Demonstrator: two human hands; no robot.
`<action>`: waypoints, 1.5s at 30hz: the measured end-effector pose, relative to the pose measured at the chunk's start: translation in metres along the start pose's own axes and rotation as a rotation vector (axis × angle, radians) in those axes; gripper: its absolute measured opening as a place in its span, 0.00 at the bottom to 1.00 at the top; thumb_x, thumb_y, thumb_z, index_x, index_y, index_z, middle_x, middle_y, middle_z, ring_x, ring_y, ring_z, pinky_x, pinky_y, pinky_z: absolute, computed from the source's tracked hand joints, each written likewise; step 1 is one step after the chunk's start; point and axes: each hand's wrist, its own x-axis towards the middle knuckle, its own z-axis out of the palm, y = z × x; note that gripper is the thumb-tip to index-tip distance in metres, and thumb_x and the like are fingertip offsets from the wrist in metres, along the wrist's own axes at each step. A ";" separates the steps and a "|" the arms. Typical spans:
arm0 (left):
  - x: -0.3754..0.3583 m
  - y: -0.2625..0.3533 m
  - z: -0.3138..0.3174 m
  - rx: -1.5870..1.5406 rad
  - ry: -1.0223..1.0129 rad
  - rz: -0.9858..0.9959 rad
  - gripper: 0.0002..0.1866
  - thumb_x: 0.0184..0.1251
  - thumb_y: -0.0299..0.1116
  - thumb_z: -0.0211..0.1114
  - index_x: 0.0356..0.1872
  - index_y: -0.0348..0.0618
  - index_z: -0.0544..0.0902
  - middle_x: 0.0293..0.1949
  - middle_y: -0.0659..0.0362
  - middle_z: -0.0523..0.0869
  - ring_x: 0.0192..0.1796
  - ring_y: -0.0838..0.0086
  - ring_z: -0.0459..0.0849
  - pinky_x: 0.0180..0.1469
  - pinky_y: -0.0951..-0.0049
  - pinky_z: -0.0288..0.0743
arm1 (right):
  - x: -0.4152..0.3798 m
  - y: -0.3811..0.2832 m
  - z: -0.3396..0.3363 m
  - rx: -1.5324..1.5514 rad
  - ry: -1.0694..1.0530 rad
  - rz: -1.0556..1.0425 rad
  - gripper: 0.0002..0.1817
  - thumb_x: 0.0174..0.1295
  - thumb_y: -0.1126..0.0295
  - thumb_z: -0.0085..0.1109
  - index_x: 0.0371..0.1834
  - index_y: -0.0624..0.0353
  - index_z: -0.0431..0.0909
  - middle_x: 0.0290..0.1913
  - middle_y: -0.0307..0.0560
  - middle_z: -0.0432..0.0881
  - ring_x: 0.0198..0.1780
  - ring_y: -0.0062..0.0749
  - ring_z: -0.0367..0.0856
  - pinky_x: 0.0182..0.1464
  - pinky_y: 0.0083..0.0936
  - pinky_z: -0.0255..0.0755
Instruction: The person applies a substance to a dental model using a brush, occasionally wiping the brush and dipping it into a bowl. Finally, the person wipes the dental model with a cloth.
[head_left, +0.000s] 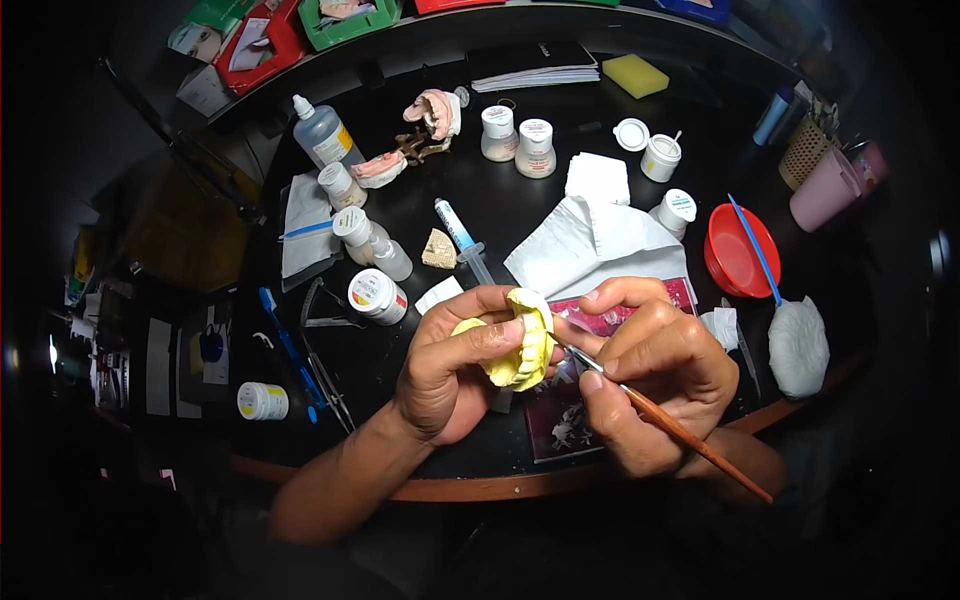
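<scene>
The step in hand looks like fine detail work on the yellow teeth model (pixel 531 358). It is held up in front of the chest, over the near side of the dark tabletop (pixel 470 455). The left hand (pixel 430 385) is closed around it, with the thumb pressed on the near face and the fingers behind, so the row of teeth faces the other hand. A white part (pixel 528 299) shows at the model's upper end.

The right hand (pixel 660 370) pinches a thin tool with a wooden handle (pixel 685 430), much as one holds a pen, near its metal front end. The handle slants down and away past the palm. The tip is right by the model's edge; whether it touches cannot be told, nor whether it carries any material.

Judging from this pose, another stroke calls for a firm, still left hand and small finger movements from the right, with the model turned slightly if the spot is out of reach. Too hard a push could slip off the edge or mark the surface.

Below the hands lies a magenta booklet (pixel 560 425). Beyond them are a white cloth (pixel 600 240) and an open jar (pixel 660 160), while a red bowl (pixel 722 250) stands off to the right.
</scene>
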 end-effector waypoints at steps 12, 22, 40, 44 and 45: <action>0.000 -0.002 -0.001 0.006 -0.018 0.025 0.16 0.73 0.26 0.65 0.59 0.33 0.82 0.50 0.49 0.89 0.51 0.65 0.91 0.59 0.64 0.85 | -0.001 0.000 0.001 0.014 0.015 -0.044 0.10 0.47 0.87 0.66 0.29 0.62 0.77 0.22 0.41 0.79 0.35 0.36 0.85 0.57 0.40 0.84; 0.000 -0.001 -0.002 0.017 -0.041 0.029 0.17 0.73 0.26 0.65 0.60 0.33 0.83 0.50 0.50 0.89 0.51 0.69 0.89 0.59 0.67 0.84 | 0.003 -0.002 -0.002 -0.037 -0.035 -0.101 0.11 0.47 0.88 0.67 0.29 0.62 0.78 0.23 0.41 0.78 0.36 0.36 0.85 0.55 0.38 0.84; 0.001 -0.002 -0.001 0.004 -0.070 0.016 0.19 0.73 0.25 0.65 0.62 0.34 0.76 0.51 0.46 0.88 0.54 0.62 0.91 0.61 0.60 0.85 | 0.002 -0.004 -0.002 -0.014 -0.027 -0.062 0.08 0.52 0.84 0.66 0.33 0.65 0.80 0.27 0.45 0.82 0.47 0.44 0.87 0.55 0.37 0.81; 0.001 -0.002 0.002 0.045 -0.037 0.011 0.19 0.73 0.24 0.64 0.62 0.34 0.76 0.51 0.47 0.88 0.54 0.62 0.91 0.61 0.60 0.85 | 0.001 -0.001 -0.012 -0.060 -0.174 -0.083 0.07 0.58 0.84 0.61 0.38 0.66 0.75 0.33 0.50 0.80 0.57 0.46 0.79 0.62 0.43 0.87; 0.001 -0.002 0.001 0.046 -0.041 0.013 0.19 0.73 0.24 0.65 0.62 0.34 0.76 0.51 0.47 0.88 0.54 0.62 0.91 0.61 0.60 0.85 | 0.001 -0.002 -0.011 -0.059 -0.173 -0.076 0.07 0.58 0.84 0.61 0.38 0.66 0.75 0.33 0.50 0.79 0.57 0.46 0.79 0.62 0.43 0.87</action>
